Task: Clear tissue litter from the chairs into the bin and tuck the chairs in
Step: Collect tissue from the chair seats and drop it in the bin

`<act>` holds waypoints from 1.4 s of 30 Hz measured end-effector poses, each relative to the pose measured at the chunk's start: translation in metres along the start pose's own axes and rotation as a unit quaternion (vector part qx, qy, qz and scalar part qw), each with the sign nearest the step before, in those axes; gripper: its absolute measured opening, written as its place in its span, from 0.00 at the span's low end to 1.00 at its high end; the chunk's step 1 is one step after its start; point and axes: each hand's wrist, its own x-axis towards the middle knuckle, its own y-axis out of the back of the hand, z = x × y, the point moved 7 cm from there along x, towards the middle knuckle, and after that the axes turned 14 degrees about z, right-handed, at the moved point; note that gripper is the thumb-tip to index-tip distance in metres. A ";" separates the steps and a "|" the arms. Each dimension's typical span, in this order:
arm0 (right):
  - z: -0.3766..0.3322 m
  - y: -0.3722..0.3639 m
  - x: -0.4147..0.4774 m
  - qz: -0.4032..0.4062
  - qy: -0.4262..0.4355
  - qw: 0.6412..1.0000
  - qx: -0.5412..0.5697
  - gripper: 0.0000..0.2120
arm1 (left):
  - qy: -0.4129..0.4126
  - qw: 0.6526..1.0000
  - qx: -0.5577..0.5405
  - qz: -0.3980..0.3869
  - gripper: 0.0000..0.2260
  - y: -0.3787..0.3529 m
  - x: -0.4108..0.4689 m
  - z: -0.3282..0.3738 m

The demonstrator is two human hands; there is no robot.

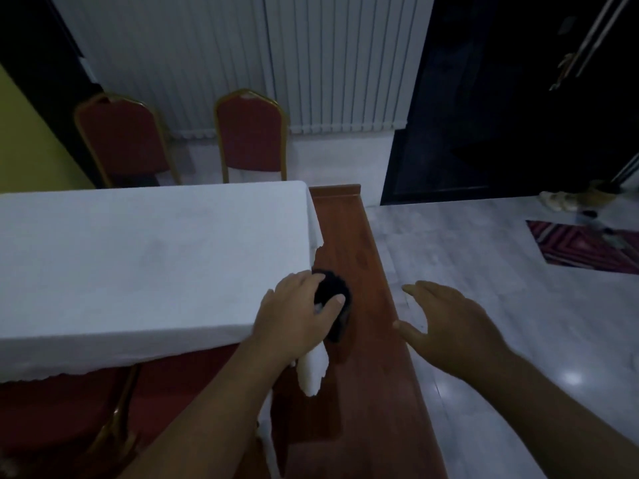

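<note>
Left hand (297,314): fingers curled around a dark, rough-edged object (333,293), possibly a bag or bin rim; the dim view leaves it unclear. Right hand (446,323): open, fingers spread, palm down, holding nothing, above the edge of a wooden surface (349,243). That surface: reddish-brown, glossy, long axis running away from the camera. Beside it, left: table under a white tablecloth (138,257), matte, its corner draping beneath the left hand. Near chair (86,409): red cushion, gold metal frame, partly under the cloth. Far side: two chairs (252,133), red padded backs, gold frames, upright before pale vertical blinds (242,57). Floor (484,257): grey, shiny. No tissue discernible.
</note>
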 end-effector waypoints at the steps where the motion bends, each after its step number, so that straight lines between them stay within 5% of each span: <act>1: 0.008 -0.001 0.016 -0.002 0.001 1.000 0.003 0.34 | 0.004 1.000 0.002 0.006 0.26 -0.005 0.013 0.003; 14: 0.098 -0.019 0.291 -0.032 0.007 0.999 0.000 0.30 | 0.096 0.994 0.018 0.039 0.26 -0.067 0.292 0.000; 24: 0.129 -0.066 0.539 -0.036 0.106 0.993 0.033 0.27 | 0.191 0.977 0.004 0.100 0.30 -0.117 0.482 -0.026; 28: 0.106 -0.087 0.631 -0.071 0.188 0.979 0.047 0.27 | 0.238 0.961 0.004 0.144 0.21 -0.117 0.539 -0.043; 42: -0.074 -0.211 0.875 -0.175 0.413 0.892 0.057 0.28 | 0.429 0.865 0.007 0.261 0.28 -0.105 0.674 -0.219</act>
